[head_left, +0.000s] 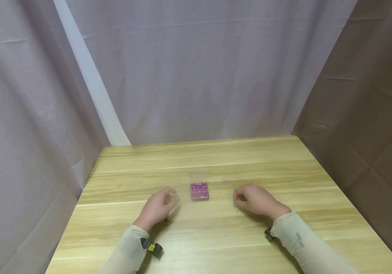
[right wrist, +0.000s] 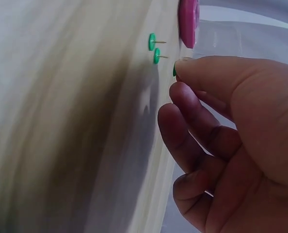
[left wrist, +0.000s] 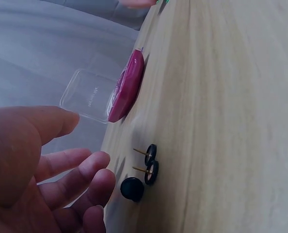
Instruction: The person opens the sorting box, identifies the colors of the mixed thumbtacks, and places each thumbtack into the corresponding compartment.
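A small pink divided box (head_left: pixel 199 191) with its clear lid (head_left: pixel 198 177) raised stands mid-table between the hands. My right hand (head_left: pixel 255 199) is to its right, thumb and index finger pinching a green thumbtack (right wrist: pixel 174 71). Close by, two more green thumbtacks (right wrist: pixel 152 42) lie on their heads, pins up. To the left of the box, my left hand (head_left: pixel 158 207) hovers with relaxed, slightly bent fingers and nothing in them. Beneath it are three black thumbtacks (left wrist: pixel 151 172), two pin up and one showing its rounded head.
Two small pale pieces (head_left: pixel 225 181) lie right of the box, farther back than the right hand. The wooden table (head_left: pixel 196 243) reaches back to a grey curtain (head_left: pixel 196 76), with a darker cloth wall (head_left: pixel 364 125) on the right.
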A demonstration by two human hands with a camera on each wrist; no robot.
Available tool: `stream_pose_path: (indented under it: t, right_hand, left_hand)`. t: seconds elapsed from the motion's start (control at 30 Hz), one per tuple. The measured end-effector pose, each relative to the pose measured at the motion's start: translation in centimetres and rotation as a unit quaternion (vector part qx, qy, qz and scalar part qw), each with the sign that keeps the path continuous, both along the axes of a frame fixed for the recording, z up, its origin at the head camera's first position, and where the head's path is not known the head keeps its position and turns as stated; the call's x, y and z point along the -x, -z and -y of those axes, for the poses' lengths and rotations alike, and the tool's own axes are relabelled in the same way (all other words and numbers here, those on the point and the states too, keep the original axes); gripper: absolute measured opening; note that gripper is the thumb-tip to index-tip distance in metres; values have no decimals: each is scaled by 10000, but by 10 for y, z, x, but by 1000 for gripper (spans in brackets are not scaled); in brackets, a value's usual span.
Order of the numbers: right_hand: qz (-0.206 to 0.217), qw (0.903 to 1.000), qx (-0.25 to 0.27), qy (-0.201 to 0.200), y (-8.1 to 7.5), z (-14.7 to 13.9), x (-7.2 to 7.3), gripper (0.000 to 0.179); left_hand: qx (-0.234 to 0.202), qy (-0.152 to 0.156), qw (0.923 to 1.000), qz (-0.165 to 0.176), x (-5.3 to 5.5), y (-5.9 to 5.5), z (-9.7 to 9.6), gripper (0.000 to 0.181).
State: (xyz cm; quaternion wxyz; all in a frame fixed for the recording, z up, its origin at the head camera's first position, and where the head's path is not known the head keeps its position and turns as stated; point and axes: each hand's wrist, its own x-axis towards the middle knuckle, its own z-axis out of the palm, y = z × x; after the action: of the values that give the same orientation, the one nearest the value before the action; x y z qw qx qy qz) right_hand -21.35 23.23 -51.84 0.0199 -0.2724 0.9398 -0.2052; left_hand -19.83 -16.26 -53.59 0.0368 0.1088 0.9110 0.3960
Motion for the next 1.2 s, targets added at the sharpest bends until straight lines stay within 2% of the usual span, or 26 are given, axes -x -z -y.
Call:
stream_pose_path:
  t: [0.37,0.6,0.83,1.2]
  right_hand:
    - [-192,9994,155,-240,-2,31,13,15]
    - [20,9994,260,-238,-8,58,22,10]
    - [-166,9988,328,-325,-10,85,29,9]
    - [-379,9986,184,-330,-2,103,39,8]
  left_hand:
    - [-8,72,10000,-16,-1,5,-2,37]
    - [16,88,9999,-72,-3,2,-1,35]
    - [6,145,9999,-22,-4,4,-1,36]
    - [61,238,9997,-14,-2,6,0,37]
